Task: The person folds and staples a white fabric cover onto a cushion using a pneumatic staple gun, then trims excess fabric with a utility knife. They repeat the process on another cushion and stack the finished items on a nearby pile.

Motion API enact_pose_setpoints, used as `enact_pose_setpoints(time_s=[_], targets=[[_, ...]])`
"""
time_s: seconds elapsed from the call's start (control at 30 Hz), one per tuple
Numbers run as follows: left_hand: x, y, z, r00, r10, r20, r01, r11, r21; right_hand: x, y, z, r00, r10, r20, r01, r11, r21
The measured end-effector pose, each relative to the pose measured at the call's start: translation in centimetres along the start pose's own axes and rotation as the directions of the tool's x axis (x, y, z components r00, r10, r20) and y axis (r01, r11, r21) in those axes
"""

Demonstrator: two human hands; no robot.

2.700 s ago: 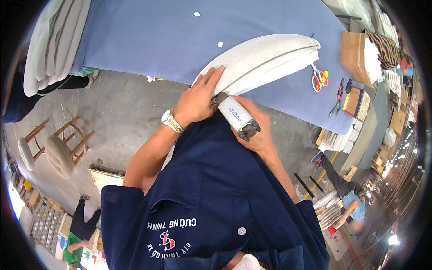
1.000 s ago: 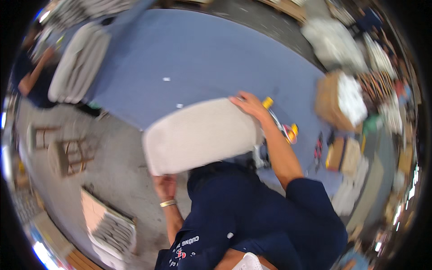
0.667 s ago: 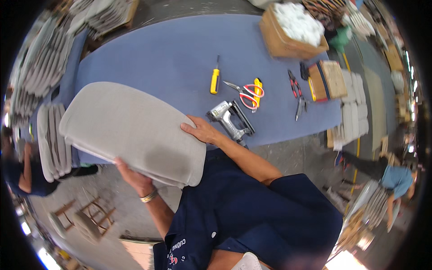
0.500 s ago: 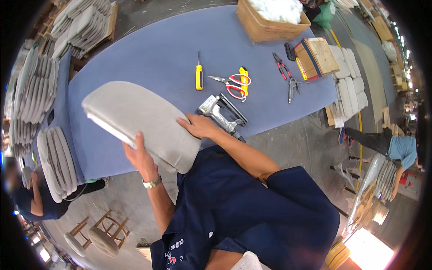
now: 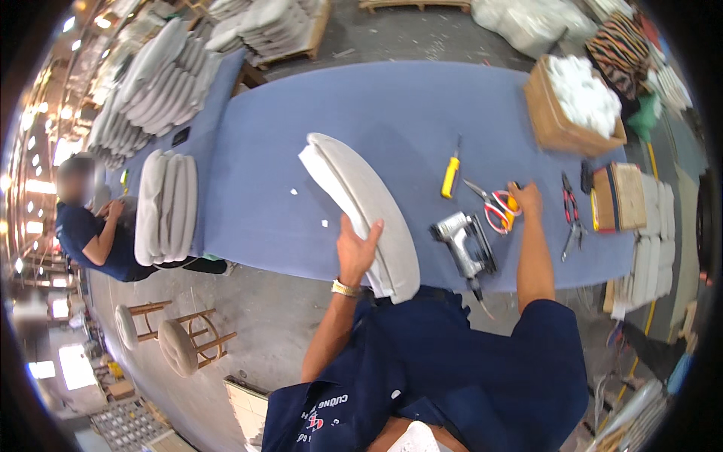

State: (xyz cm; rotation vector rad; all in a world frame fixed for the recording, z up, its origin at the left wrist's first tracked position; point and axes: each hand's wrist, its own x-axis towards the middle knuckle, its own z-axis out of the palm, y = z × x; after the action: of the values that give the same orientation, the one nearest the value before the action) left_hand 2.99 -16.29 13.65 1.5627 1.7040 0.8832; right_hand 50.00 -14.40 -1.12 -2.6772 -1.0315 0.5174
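Observation:
My left hand [image 5: 357, 250] grips the near edge of a grey upholstered seat cushion [image 5: 361, 203], which stands on its edge on the blue-covered worktable [image 5: 392, 113]. My right hand [image 5: 525, 199] reaches across the table and rests on the red-and-orange scissors [image 5: 493, 209]; I cannot tell whether the fingers close on them. A silver staple gun [image 5: 467, 245] lies between my two arms near the table's front edge. A yellow-handled screwdriver [image 5: 450, 175] lies just beyond it.
A cardboard box of white stuffing [image 5: 576, 105] sits at the far right, with pliers [image 5: 570, 218] and stacked pads [image 5: 648, 226] beside it. Finished cushions [image 5: 166, 207] are stacked at the table's left end, where another person [image 5: 94, 230] sits. Wooden stools [image 5: 177, 343] stand on the floor.
The cushion has been turned from flat in both hands onto its edge on the table. My right hand left the cushion and moved right to the scissors. The staple gun was set down.

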Motion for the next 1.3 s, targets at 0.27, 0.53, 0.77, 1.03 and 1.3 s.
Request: enact_pose_setpoints(time_s=[0.27,0.53,0.77,1.03,1.3], targets=[[3.8,-2.4,-2.4,0.98,-0.192,-0.042,0.183,0.968,-0.17,1.0,-4.3,-1.9,0.985,-0.171,0.022,0.17,0.985,0.024],[10.7,-0.7,-3.4,0.955,-0.132,-0.264,0.077,0.975,-0.21,-0.1,-7.4,-7.1,0.891,-0.315,-0.327,0.415,0.856,0.308],[15.8,0.7,-4.5,0.914,0.25,-0.32,-0.117,0.917,0.381,-0.2,-6.1,-5.6,0.858,-0.283,-0.428,0.472,0.761,0.444],[18.4,0.6,-2.5,0.926,0.045,-0.376,0.028,0.982,0.187,1.7,0.4,2.0,0.958,-0.14,-0.249,0.271,0.722,0.636],[18.1,0.4,-1.4,0.873,0.21,-0.44,-0.107,0.963,0.247,-6.8,-20.8,-4.8,0.774,-0.528,-0.35,0.438,0.046,0.898]])
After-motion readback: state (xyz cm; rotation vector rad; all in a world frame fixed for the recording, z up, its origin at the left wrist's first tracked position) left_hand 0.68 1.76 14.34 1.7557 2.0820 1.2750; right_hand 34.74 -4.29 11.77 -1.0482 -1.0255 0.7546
